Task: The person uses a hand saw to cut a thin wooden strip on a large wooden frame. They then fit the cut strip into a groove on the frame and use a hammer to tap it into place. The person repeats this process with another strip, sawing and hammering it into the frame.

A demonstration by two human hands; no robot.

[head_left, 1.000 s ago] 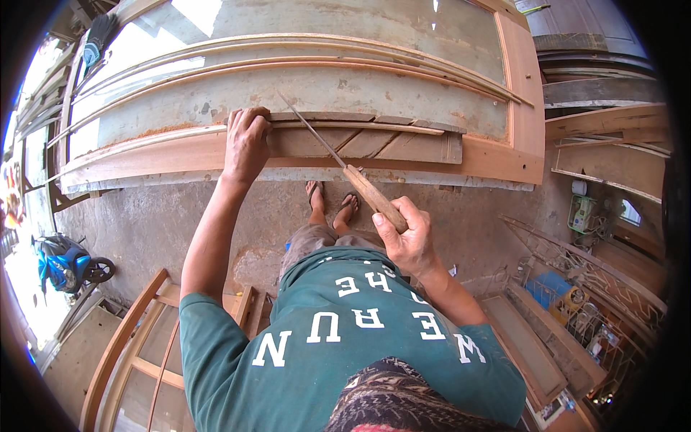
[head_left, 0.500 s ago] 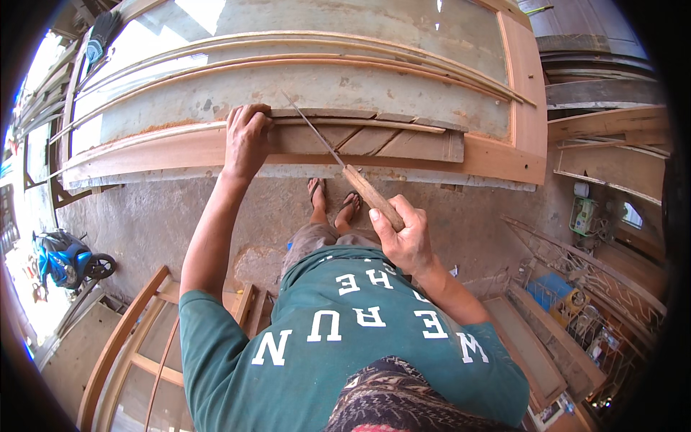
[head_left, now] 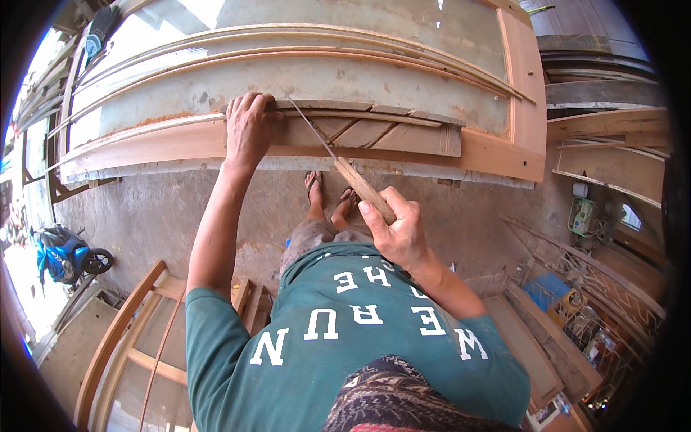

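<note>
Handsaw (head_left: 341, 164) crosses the mitre box (head_left: 426, 140) at the near edge of the worktop (head_left: 504, 157). The right hand (head_left: 401, 227) is wrapped tight around its wooden handle. The left hand (head_left: 249, 131) curls over the box's left end, where a thin wood strip (head_left: 392, 118) runs under it.

Stained floor (head_left: 165, 209), daylight (head_left: 32, 306) at left

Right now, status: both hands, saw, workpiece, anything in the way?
Left hand gripping slotted wooden block at its left end. Right hand gripping saw, blade crossing thin strip; contact unclear. Left hand close beside blade.
</note>
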